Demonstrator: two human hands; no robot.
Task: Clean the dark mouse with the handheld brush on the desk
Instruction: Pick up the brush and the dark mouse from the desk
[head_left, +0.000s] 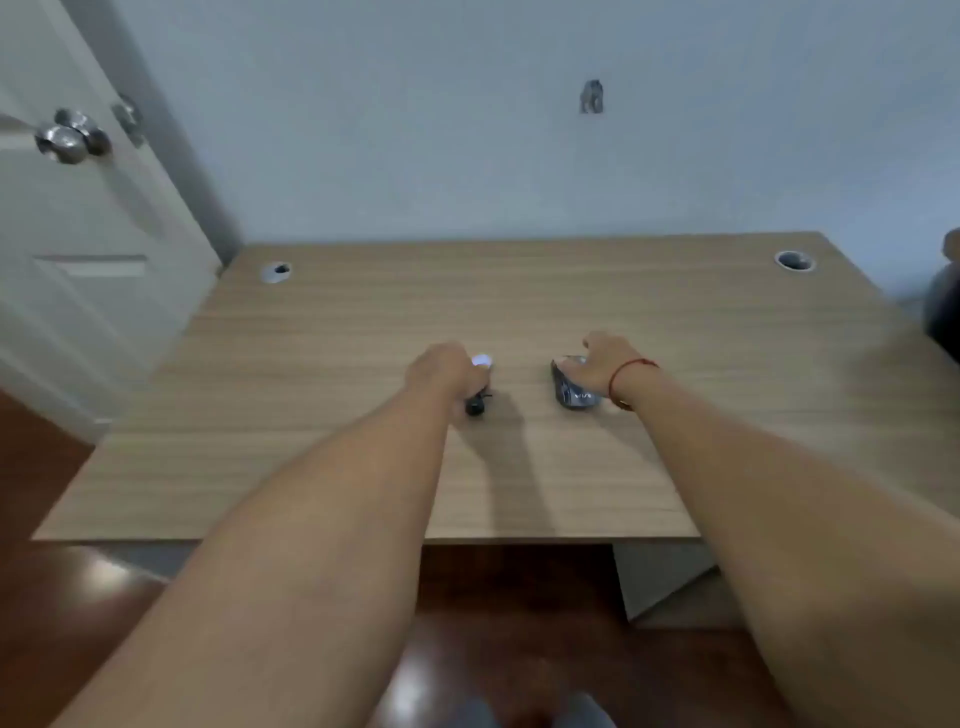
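Mid-frame on the desk (311, 415), my left hand (441, 371) gripped the brush (475, 402) while my right hand (605, 364) clasped the dark mouse (571, 392).

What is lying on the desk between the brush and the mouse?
Nothing: in the head view, only bare desk shows between the brush, held in the left hand, and the mouse under the right hand.

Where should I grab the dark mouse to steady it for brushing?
Pinch the mouse by its two long sides, coming from above with the right hand that already rests on it. It lies flat on the desk, long axis running away from you, so a side pinch leaves its top open to the brush in the left hand.
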